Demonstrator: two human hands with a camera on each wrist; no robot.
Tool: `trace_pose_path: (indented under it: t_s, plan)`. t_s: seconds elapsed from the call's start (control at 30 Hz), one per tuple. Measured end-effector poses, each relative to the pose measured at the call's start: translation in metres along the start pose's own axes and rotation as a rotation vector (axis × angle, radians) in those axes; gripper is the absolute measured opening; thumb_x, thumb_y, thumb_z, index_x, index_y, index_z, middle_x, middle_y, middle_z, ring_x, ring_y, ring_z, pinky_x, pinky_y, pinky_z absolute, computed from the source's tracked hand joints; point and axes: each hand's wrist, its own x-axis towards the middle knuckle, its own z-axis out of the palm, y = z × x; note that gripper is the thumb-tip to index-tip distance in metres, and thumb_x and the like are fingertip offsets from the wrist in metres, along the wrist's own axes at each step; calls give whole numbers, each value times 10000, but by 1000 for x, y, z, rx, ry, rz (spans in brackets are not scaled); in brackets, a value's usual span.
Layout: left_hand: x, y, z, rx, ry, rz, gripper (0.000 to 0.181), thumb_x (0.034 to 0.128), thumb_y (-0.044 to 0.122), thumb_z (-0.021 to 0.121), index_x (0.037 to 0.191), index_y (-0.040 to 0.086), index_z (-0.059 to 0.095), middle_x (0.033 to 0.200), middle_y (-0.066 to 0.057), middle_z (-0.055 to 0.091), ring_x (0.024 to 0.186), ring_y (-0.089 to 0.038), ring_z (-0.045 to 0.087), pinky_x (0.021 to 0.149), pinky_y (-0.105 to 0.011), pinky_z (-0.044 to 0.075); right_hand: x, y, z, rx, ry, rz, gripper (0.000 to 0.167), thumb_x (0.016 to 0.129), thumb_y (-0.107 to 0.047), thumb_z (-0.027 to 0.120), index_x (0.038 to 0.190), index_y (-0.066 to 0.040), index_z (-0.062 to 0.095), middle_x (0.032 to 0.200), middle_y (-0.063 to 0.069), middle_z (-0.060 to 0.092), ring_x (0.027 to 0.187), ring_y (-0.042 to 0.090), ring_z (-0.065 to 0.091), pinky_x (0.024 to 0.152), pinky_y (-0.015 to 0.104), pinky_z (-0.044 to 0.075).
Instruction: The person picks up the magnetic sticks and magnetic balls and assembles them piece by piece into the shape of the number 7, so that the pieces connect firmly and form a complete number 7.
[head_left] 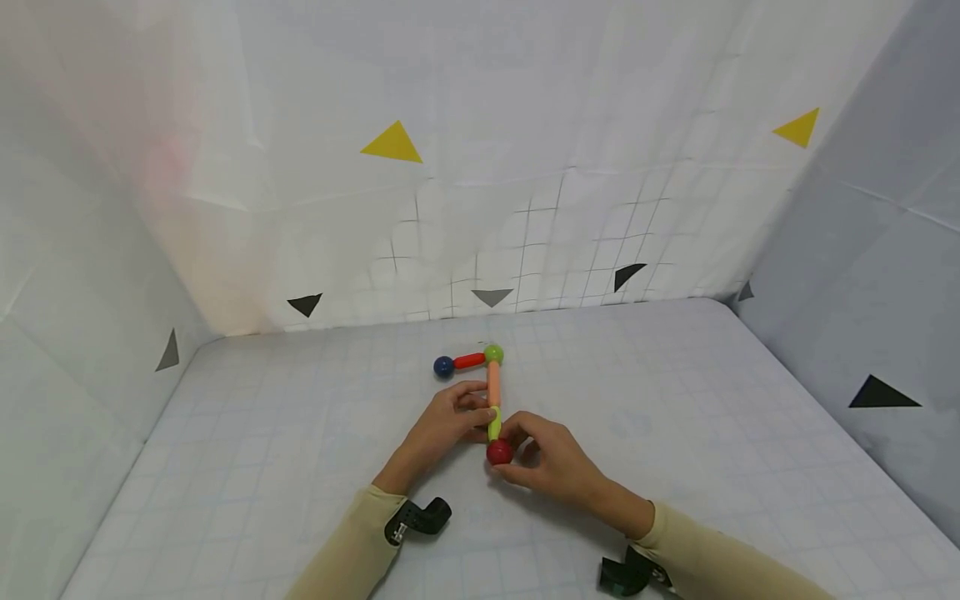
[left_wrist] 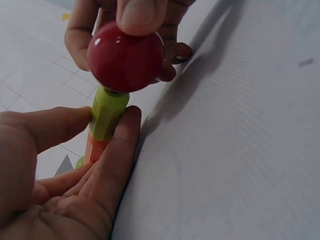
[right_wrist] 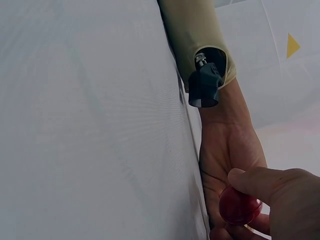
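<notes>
A chain of toy rods and balls lies on the white table. Its near end is a red ball [head_left: 499,452], which my right hand [head_left: 551,457] pinches between thumb and fingers. Joined to that ball is a short yellow-green rod [left_wrist: 107,112]; my left hand [head_left: 448,423] pinches it between thumb and fingers. Beyond it an orange rod [head_left: 493,383] runs away to a green ball [head_left: 493,354]. From there a red rod [head_left: 469,360] turns left to a dark blue ball [head_left: 444,367]. In the right wrist view, the red ball partly hides the left hand's fingers.
The white tabletop [head_left: 300,433] carries a faint grid. White sheet walls with yellow and black triangles stand behind and at both sides. A dark wrist mount [head_left: 420,518] sticks out from the left sleeve, another mount [head_left: 626,575] from the right.
</notes>
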Motion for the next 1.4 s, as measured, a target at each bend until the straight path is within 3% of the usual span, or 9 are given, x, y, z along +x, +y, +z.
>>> trace_pose_path:
  t_s: [0.57,1.0,1.4]
  plan:
    - [-1,3,1,1,14,-4,511,975,78,721,1446,-6,543,1111,-111,683,935,-174,672,781,-325,582,1,-2,-1,24,-15,38,348,883,-192,868,1143,-132,646,1031,-80,678,894,202,677,735,361,588]
    - [-2,2,0,5,1,-9,524,980,100,723,1456,-8,532,1128,-128,667,918,-185,679,792,-340,583,0,2,1,0,-1,-49,341,883,-167,864,1183,-173,702,1074,-95,674,885,182,671,684,343,582]
    - [-3,5,0,32,-4,-5,516,999,110,696,1470,-7,519,1120,-123,679,933,-208,695,811,-357,584,0,1,1,13,-2,-50,327,894,-187,858,1181,-174,701,1078,-84,677,886,189,673,682,348,585]
